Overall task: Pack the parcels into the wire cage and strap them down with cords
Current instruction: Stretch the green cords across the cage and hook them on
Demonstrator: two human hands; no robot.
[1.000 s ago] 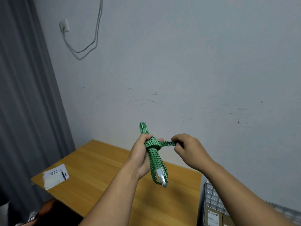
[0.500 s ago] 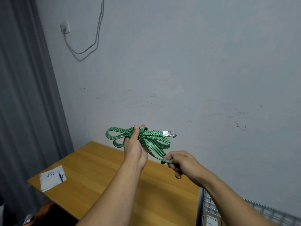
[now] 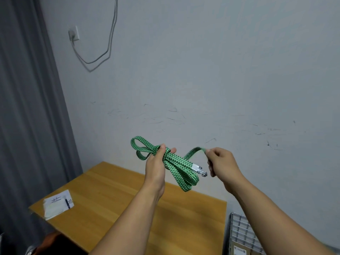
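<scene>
Grey scuffed wall and a wooden desk [image 3: 110, 199] sit behind two hands working loose a green bungee cord [image 3: 181, 163].
Packing seems begun: a cardboard parcel [image 3: 239, 250] lies in the wire cage [image 3: 241, 229] at lower right, mostly out of frame. Strapping is not yet started, as the cord is bundled and hooked to nothing. The left hand [image 3: 156, 166] grips the folded loops in the air above the desk, fingers [image 3: 173, 150] curled round their middle, and a metal hook [image 3: 199, 170] dangles to the right. The right hand [image 3: 222, 162] pinches one free strand at its fingertips, just beside the hook.
</scene>
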